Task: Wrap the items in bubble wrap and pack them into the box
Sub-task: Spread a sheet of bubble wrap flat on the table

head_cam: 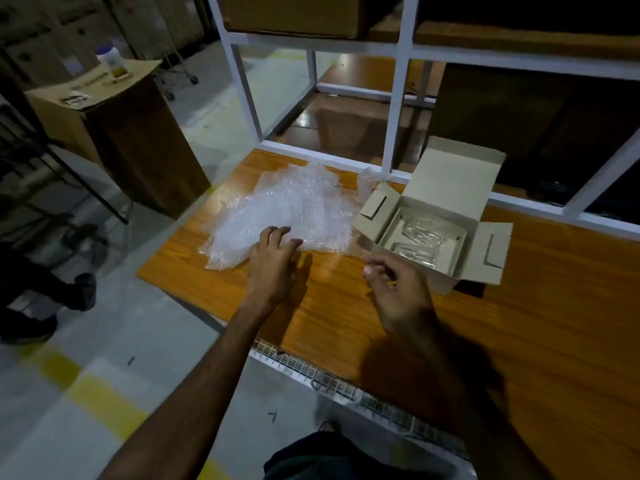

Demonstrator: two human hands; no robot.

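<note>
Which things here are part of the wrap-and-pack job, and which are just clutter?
Job:
bubble wrap, left hand touching its near edge
open box holding clear items
right hand, fingers curled

Lying about:
bottle on tall carton
white rack

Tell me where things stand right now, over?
Left hand open, fingertips on bubble wrap. Right hand loosely curled, contents unclear. Box open, clear items inside. Nothing blocking.

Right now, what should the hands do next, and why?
Probably lift a clear item out of the open box onto the bubble wrap. The items look unwrapped; the left hand already rests on the sheet, and the right hand is nearest the box.
</note>
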